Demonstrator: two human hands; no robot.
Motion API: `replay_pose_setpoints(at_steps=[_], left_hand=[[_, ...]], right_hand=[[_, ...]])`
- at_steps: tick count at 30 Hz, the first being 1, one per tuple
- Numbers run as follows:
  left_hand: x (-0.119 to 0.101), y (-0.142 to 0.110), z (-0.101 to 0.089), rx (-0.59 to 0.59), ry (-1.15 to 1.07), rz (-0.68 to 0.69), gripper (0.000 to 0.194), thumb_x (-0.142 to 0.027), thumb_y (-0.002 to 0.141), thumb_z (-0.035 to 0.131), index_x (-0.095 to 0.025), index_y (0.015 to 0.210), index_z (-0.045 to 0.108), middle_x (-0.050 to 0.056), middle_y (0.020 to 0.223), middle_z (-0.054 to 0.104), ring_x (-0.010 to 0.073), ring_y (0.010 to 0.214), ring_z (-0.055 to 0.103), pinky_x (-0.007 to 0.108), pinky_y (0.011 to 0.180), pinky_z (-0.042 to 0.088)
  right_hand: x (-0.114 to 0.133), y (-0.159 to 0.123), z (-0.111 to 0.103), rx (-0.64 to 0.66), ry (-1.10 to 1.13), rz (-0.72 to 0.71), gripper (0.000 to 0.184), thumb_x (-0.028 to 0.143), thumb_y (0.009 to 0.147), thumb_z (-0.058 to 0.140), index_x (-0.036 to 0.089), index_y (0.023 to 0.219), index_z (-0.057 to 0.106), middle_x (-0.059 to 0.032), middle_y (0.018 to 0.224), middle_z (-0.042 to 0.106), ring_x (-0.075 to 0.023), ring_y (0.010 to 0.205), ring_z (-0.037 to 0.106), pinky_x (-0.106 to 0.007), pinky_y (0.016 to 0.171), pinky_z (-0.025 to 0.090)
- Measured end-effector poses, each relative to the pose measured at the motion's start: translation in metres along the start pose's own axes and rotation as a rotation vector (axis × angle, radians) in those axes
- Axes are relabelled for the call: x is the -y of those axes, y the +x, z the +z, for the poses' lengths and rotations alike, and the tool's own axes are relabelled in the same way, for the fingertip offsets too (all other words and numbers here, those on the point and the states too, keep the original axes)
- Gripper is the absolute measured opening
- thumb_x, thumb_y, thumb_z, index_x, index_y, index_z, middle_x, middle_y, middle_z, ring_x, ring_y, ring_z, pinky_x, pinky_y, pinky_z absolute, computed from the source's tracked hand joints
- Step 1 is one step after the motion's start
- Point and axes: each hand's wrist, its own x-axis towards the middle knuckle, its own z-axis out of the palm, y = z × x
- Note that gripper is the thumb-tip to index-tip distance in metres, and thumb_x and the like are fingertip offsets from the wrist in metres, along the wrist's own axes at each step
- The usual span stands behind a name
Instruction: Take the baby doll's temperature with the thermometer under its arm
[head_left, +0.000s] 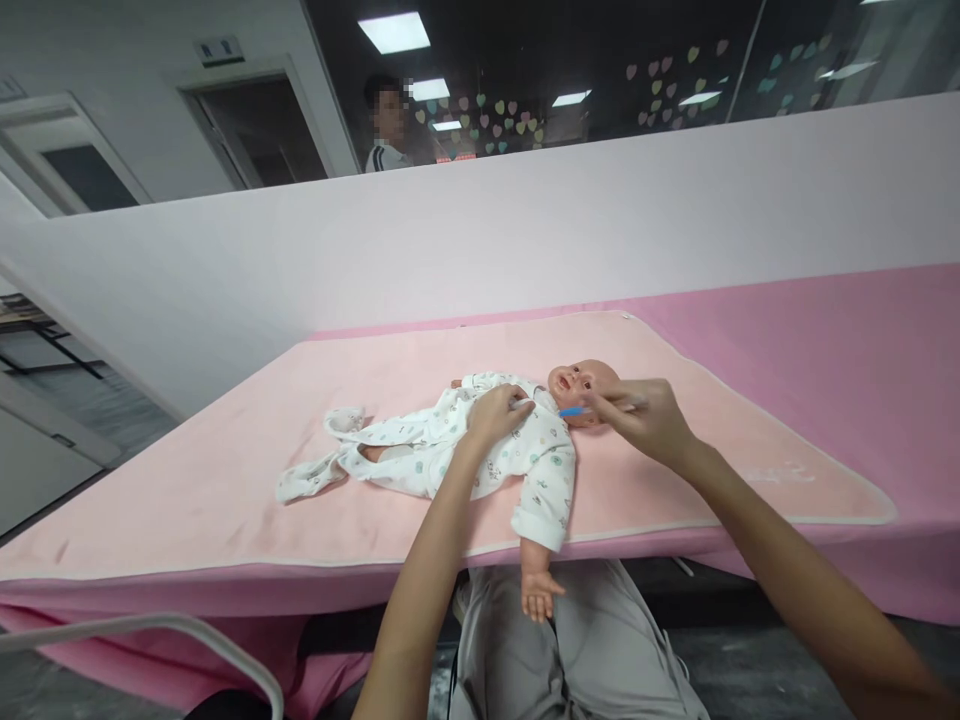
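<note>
A baby doll point(583, 378) lies on its back, head to the right, in a white patterned sleepsuit point(465, 430). One doll arm point(536, 580) hangs over the near edge of the bed. My left hand point(499, 412) rests on the doll's chest, its thumb and fingers closed on the sleepsuit's front below the neck. Beside the doll's face, my right hand point(651, 418) pinches a slim stick with a blue tip point(573, 411). The tip points left, close to the doll's neck and collar. Whether it touches cannot be told, and my fingers hide much of the stick.
A pale peach mat point(225, 450) covers much of the pink-sheeted bed point(810, 330). Behind it rises a low white wall point(487, 240) with dark glass above. A person point(388, 125) shows in the glass area. A grey metal rail point(180, 622) curves at the lower left.
</note>
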Motion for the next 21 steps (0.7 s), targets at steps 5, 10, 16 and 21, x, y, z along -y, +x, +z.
replay_pose_setpoints(at_steps=[5, 10, 16, 21], left_hand=[[0.001, 0.000, -0.001, 0.004, -0.070, -0.020, 0.020, -0.035, 0.078, 0.052, -0.022, 0.087, 0.064, 0.002, 0.094, 0.066, 0.0182, 0.086, 0.058, 0.028, 0.074, 0.042], [-0.001, 0.000, -0.003, 0.000, -0.118, -0.032, 0.019, -0.035, 0.078, 0.054, -0.022, 0.086, 0.064, 0.001, 0.091, 0.067, 0.0175, 0.083, 0.058, 0.027, 0.074, 0.043], [-0.003, 0.000, -0.004, 0.007, -0.166, -0.023, 0.017, -0.033, 0.077, 0.055, -0.021, 0.085, 0.064, 0.002, 0.092, 0.067, 0.0172, 0.084, 0.059, 0.028, 0.078, 0.043], [0.000, 0.000, 0.000, 0.005, -0.176, 0.012, 0.016, -0.031, 0.078, 0.054, -0.021, 0.087, 0.063, 0.002, 0.094, 0.066, 0.0173, 0.089, 0.058, 0.027, 0.079, 0.043]], right_hand=[[-0.022, -0.068, 0.000, 0.068, -0.033, 0.274, 0.023, 0.034, 0.085, 0.050, 0.020, 0.078, 0.067, -0.0035, 0.079, 0.070, -0.0181, 0.072, 0.065, -0.026, 0.060, 0.049], [-0.039, -0.122, 0.010, 0.171, -0.082, 0.483, 0.020, 0.037, 0.082, 0.052, 0.022, 0.084, 0.065, -0.0030, 0.082, 0.070, -0.0203, 0.073, 0.066, -0.030, 0.064, 0.053], [-0.049, -0.134, 0.013, 0.243, -0.067, 0.470, 0.023, 0.034, 0.084, 0.049, 0.021, 0.093, 0.065, -0.0076, 0.092, 0.068, -0.0228, 0.085, 0.064, -0.037, 0.076, 0.052], [-0.044, -0.129, 0.007, 0.387, -0.044, 0.436, 0.031, 0.035, 0.088, 0.043, 0.024, 0.110, 0.060, -0.0075, 0.104, 0.065, -0.0233, 0.096, 0.060, -0.041, 0.083, 0.051]])
